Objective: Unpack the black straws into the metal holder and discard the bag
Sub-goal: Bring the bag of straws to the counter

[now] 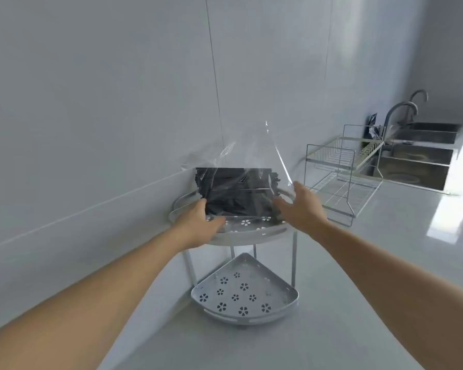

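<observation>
Head view showed the black straws (235, 190) lying inside the clear bag (254, 156) on the metal holder's (251, 233) top tier (unpacking apparently unfinished); left hand (198, 222) and right hand (300, 206) gripped the bag's ends.

Cool, even daylight enters from the right — it glares white on the glossy table (449, 198) beside the sink (422, 158). Shadows are soft and faint. Wide-angle distortion bends the wall (91, 102) lines, and the picture is slightly soft throughout.
</observation>
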